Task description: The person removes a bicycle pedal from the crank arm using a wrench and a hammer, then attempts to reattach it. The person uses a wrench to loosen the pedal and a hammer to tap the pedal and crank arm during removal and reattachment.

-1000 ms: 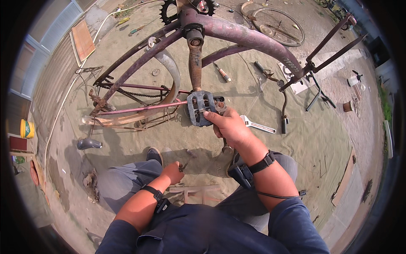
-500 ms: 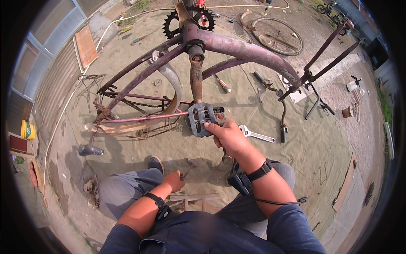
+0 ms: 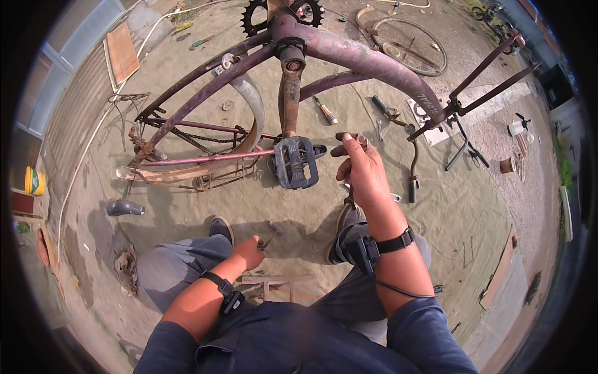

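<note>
An upside-down purple bicycle frame point(image 3: 361, 53) stands before me, its rusty crank arm point(image 3: 290, 103) pointing down toward me. On the crank's end is a dark plastic pedal point(image 3: 279, 163). My right hand point(image 3: 369, 177) is just right of the pedal, apart from it, with blackened fingertips. Its lower fingers are curled round a spanner point(image 3: 350, 198), mostly hidden by the hand, with one end showing below. My left hand point(image 3: 249, 252), low between my knees, is closed on a small dark metal piece point(image 3: 265, 243) whose kind I cannot make out.
An adjustable wrench point(image 3: 395, 197) lies partly hidden behind my right wrist. A screwdriver point(image 3: 326, 111), handlebar point(image 3: 413, 163) and saddle point(image 3: 126, 207) lie on the green tarp point(image 3: 205, 234). Farther off are a wheel rim point(image 3: 408, 47) and a yellow bucket point(image 3: 35, 181).
My right hand has let go of the pedal and moved right and up, carrying the spanner along. The pedal has turned slightly. My left hand keeps its grip, almost in place.
</note>
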